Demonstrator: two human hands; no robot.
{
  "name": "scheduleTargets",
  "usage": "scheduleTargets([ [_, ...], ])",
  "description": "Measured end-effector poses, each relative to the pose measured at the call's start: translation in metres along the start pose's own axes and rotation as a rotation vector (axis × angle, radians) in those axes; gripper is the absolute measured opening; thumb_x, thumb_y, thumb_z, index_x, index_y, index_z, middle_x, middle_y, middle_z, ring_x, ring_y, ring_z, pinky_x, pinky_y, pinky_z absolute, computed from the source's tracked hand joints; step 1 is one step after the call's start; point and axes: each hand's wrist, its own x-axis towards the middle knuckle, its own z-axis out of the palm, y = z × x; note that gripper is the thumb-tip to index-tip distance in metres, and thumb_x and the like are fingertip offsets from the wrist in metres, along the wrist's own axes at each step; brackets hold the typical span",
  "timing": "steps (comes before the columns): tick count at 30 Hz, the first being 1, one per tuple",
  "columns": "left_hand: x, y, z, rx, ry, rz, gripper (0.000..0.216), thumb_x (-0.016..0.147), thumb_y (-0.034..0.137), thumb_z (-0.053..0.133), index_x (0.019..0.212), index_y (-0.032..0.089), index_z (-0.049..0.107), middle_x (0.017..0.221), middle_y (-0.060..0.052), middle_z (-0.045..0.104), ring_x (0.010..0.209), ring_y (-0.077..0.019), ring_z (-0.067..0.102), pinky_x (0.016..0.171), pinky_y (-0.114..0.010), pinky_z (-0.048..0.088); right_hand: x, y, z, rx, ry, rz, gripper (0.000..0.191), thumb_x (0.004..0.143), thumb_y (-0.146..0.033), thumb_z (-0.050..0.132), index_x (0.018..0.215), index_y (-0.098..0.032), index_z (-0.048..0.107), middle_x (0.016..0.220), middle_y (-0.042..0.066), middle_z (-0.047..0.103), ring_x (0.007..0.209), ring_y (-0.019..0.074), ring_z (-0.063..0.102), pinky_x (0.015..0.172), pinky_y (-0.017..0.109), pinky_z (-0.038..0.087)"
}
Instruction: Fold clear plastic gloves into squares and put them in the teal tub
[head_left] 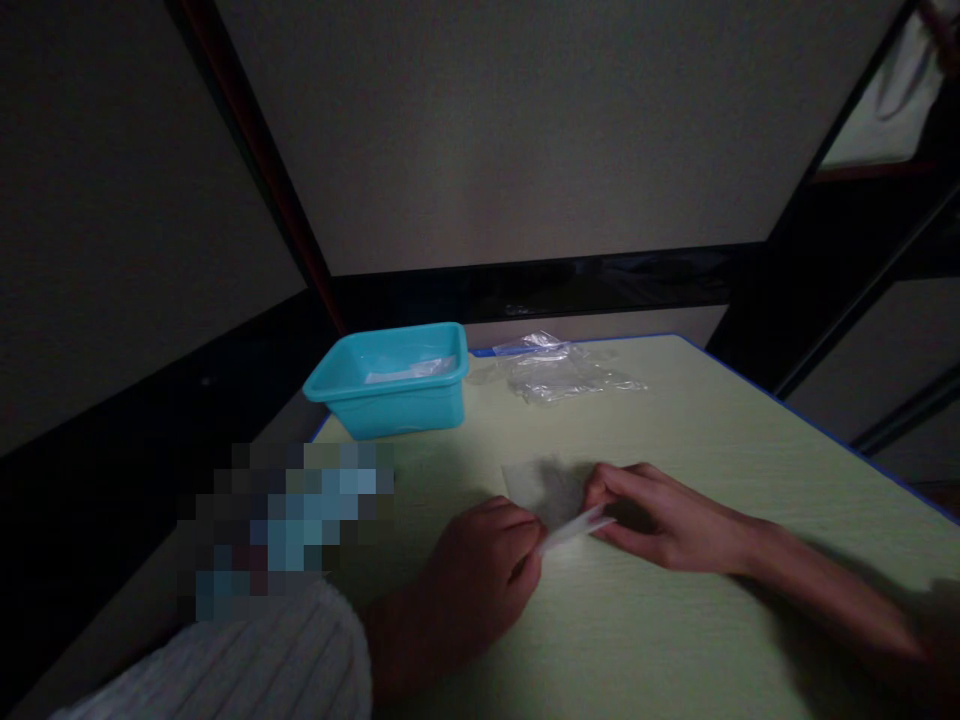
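Observation:
Low over the table, my two hands face each other with a small, thin, translucent plastic bag (574, 528) stretched between them. My left hand (484, 560) is closed, pinching the bag's left end between thumb and fingers. At its right end my right hand (660, 515) pinches it too, thumb below and index finger above. Just beyond the fingers is a pale, see-through sheet (536, 482); I cannot tell whether it is part of the same bag.
A turquoise plastic basin (397, 415) stands at the table's far left, with white pieces (420, 370) inside. Crumpled clear plastic wrap (559, 370) lies near the far edge. The pale table (750, 450) has a blue edge, and a panel wall (525, 130) rises behind it.

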Motion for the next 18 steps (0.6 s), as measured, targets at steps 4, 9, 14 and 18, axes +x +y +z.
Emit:
scheduleTargets([
  [4, 0.006, 0.000, -0.002, -0.126, 0.024, -0.178, 0.023, 0.074, 0.008, 0.050, 0.052, 0.014, 0.050, 0.053, 0.002, 0.049, 0.051, -0.0102, 0.046, 0.050, -0.021, 0.030, 0.004, 0.000, 0.004, 0.234, 0.050, 0.098, 0.005, 0.084, -0.022, 0.047, 0.083, -0.020, 0.043, 0.066, -0.003, 0.050, 0.057, 0.0110, 0.046, 0.050, 0.021, 0.033],
  [9, 0.015, -0.003, -0.005, -0.393, -0.019, -0.497, 0.026, 0.070, 0.012, 0.051, 0.045, 0.015, 0.042, 0.046, 0.006, 0.036, 0.046, -0.0076, 0.035, 0.045, -0.020, 0.021, 0.009, 0.000, 0.011, 0.588, 0.069, 0.229, 0.015, 0.083, -0.026, 0.050, 0.086, -0.021, 0.037, 0.061, -0.007, 0.043, 0.052, 0.0084, 0.040, 0.046, 0.019, 0.028],
  [14, 0.020, -0.013, -0.001, -0.646, -0.040, -0.691, 0.017, 0.067, 0.013, 0.051, 0.051, 0.014, 0.052, 0.045, 0.004, 0.049, 0.047, -0.0106, 0.050, 0.045, -0.018, 0.034, 0.015, 0.002, 0.016, 0.713, 0.093, 0.295, 0.024, 0.081, -0.030, 0.053, 0.093, -0.020, 0.034, 0.057, -0.009, 0.043, 0.049, 0.0075, 0.038, 0.044, 0.019, 0.025],
  [18, 0.024, -0.016, 0.000, -0.731, -0.026, -0.762, 0.012, 0.067, 0.008, 0.051, 0.057, 0.015, 0.048, 0.047, 0.004, 0.052, 0.042, -0.0098, 0.055, 0.043, -0.018, 0.043, 0.018, 0.005, 0.018, 0.692, 0.139, 0.314, 0.028, 0.079, -0.031, 0.054, 0.095, -0.021, 0.034, 0.054, -0.011, 0.039, 0.046, 0.0071, 0.034, 0.042, 0.019, 0.024],
])
